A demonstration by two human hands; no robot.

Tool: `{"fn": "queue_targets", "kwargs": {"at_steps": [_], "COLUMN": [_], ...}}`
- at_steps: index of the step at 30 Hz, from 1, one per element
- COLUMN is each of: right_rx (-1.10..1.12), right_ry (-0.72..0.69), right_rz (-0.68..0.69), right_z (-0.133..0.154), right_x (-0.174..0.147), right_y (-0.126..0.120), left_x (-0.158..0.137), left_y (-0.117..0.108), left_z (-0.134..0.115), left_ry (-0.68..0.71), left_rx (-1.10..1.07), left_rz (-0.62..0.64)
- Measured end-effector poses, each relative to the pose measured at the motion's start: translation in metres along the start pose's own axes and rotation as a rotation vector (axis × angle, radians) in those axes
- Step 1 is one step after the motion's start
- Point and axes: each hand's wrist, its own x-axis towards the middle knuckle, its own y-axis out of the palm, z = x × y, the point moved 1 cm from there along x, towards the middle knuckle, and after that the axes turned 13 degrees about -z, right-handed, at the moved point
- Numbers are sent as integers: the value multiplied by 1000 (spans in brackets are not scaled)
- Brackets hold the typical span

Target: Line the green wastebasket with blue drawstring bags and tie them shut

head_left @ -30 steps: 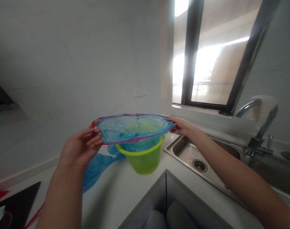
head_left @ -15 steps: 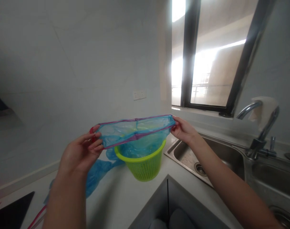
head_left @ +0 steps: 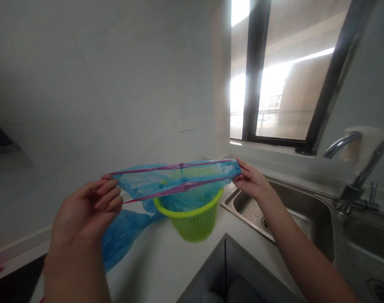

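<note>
A translucent blue drawstring garbage bag (head_left: 166, 177) with a purple-red hem is stretched between my two hands, its lower part hanging inside a lime-green plastic basket (head_left: 192, 225). My left hand (head_left: 99, 200) is closed on the red drawstring at the bag's left end. At the opposite end, the fingers of my right hand (head_left: 247, 176) pinch the bag's rim. The basket stands upright on the white counter, its holed side facing me. Behind my left wrist lies more crumpled blue plastic (head_left: 125, 235), partly hidden by the arm.
To the right is a steel double sink (head_left: 294, 206) with a chrome faucet (head_left: 346, 198) partly wrapped in white. A wall socket (head_left: 187, 125) sits behind the basket. The grey counter front (head_left: 207, 269) is close below me, and a dark panel (head_left: 18, 282) lies at lower left.
My left hand has moved left and slightly down, drawing the red drawstring out from the bag's end. The view has shifted slightly; my right hand still pinches the rim.
</note>
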Motion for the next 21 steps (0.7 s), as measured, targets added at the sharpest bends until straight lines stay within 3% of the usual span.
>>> {"fn": "queue_targets", "kwargs": {"at_steps": [8, 15, 19, 21], "right_rx": [117, -126, -141, -92], "right_ry": [-67, -39, -155, -140], "right_rz": [85, 35, -72, -91], "right_z": [5, -11, -12, -9], "right_x": [-4, -1, 7, 10], "right_y": [2, 1, -4, -7], "left_x": [14, 13, 13, 15], "left_y": [-3, 2, 4, 3], "left_z": [9, 13, 11, 11], "left_ry": [-100, -20, -12, 1], "left_rx": [-25, 30, 78, 71], "left_rz": [35, 104, 34, -42]}}
